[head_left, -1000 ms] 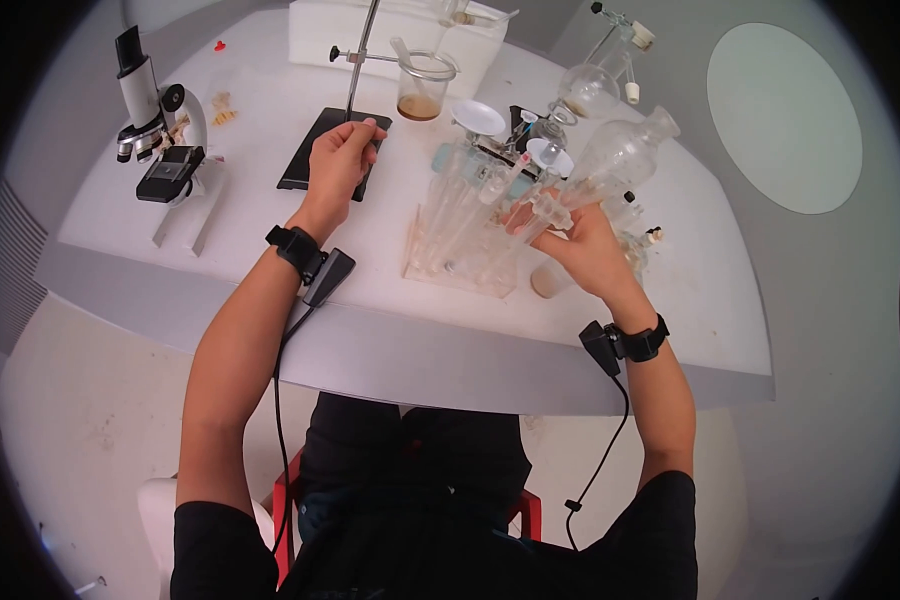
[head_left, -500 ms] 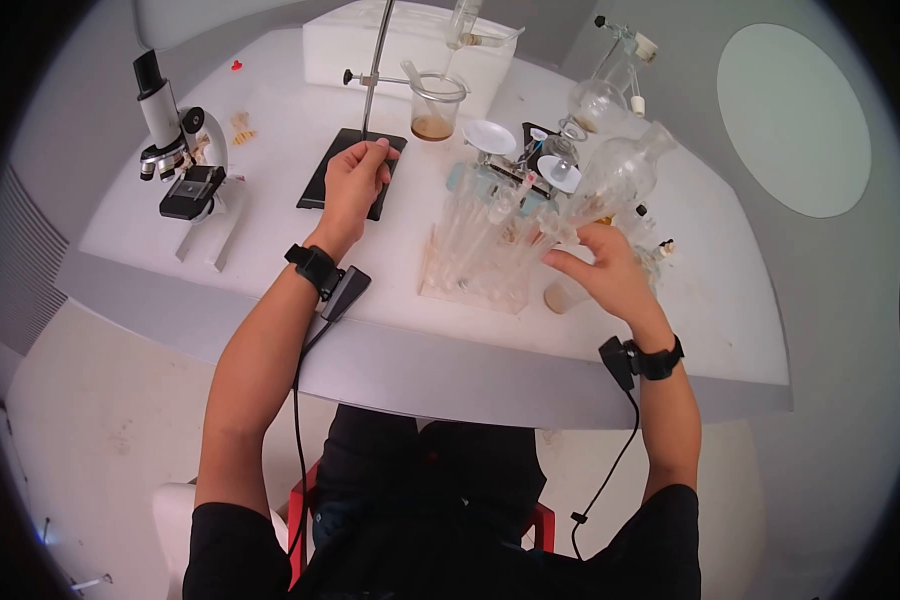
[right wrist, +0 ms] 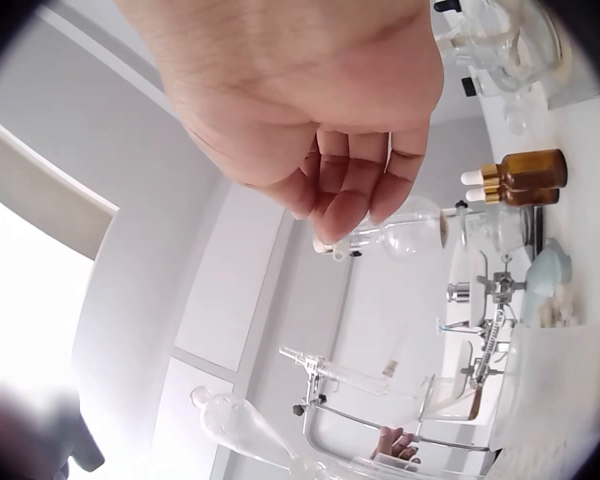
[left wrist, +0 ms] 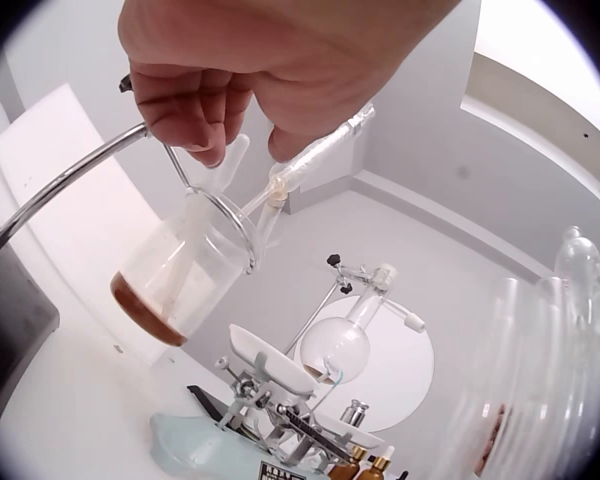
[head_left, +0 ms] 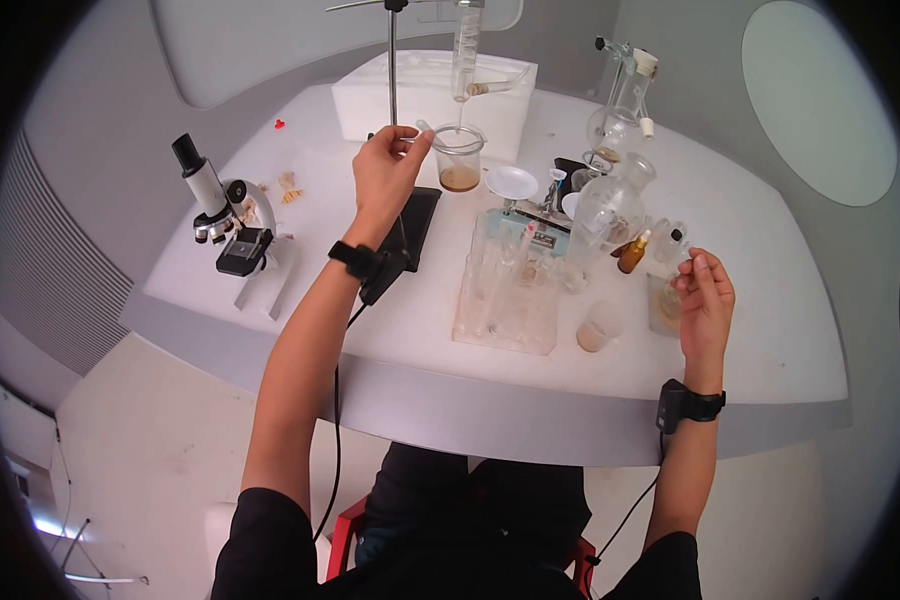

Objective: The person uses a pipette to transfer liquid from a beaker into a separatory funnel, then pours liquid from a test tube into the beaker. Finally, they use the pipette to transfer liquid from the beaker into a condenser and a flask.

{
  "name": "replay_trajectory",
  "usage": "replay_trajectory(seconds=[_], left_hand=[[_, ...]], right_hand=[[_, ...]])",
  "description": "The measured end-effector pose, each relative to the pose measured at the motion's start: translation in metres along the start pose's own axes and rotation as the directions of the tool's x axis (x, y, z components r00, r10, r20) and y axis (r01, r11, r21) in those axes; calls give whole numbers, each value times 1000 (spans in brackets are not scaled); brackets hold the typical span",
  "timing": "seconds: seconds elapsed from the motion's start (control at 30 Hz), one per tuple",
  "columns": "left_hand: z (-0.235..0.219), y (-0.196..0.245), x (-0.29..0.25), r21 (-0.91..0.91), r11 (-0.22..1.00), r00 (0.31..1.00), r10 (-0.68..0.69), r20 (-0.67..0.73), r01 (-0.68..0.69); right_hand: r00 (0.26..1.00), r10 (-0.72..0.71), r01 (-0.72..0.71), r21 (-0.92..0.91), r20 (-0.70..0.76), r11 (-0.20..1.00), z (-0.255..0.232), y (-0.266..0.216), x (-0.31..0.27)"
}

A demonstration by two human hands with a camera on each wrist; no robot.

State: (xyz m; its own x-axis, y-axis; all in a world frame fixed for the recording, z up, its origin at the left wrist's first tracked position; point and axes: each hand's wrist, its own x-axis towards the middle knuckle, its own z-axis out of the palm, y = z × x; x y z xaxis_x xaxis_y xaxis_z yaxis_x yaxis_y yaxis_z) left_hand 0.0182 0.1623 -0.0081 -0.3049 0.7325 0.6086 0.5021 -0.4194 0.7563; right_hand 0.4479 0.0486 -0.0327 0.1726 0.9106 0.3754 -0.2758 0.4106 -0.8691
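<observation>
My left hand (head_left: 385, 180) is raised over the black base (head_left: 422, 225) of the metal stand, at the beaker (head_left: 460, 178) with brown liquid. A pale rod (left wrist: 185, 260) leans in this beaker. In the left wrist view its top end shows between the bent fingers and the thumb, which stands apart from it. My right hand (head_left: 705, 295) is up at the table's right side, fingers loosely bent. No object shows in it in the right wrist view. A glass container (head_left: 660, 310) on the table lies partly behind that hand.
A rack of test tubes (head_left: 505, 325) stands between the arms, beside a small cup (head_left: 598, 327). Behind are a balance (head_left: 540, 232), a large round glass vessel (head_left: 610, 210) and a brown dropper bottle (head_left: 632, 254). The microscope (head_left: 210, 205) is on the left, a white box (head_left: 360, 105) behind.
My left hand has gone from low over the stand's base up to the beaker's rod. The right hand has left the test tube rack and moved right. The head view has tilted up.
</observation>
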Motion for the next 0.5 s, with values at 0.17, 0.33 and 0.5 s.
replay_trajectory(seconds=[0.17,0.33,0.5], left_hand=[[20,4,19,117,993,1000,-20,1,19],[27,-5,29,29,1000,1000,4,2,-4],[19,7,33,29,1000,1000,8,-13,-8]], right_hand=[[999,7,-6,17,-47,1000,-2,1,-4],[998,18,-20,-28,-58,999,-1,4,-2],[998,29,-31,-36,-60,999,2,4,-2]])
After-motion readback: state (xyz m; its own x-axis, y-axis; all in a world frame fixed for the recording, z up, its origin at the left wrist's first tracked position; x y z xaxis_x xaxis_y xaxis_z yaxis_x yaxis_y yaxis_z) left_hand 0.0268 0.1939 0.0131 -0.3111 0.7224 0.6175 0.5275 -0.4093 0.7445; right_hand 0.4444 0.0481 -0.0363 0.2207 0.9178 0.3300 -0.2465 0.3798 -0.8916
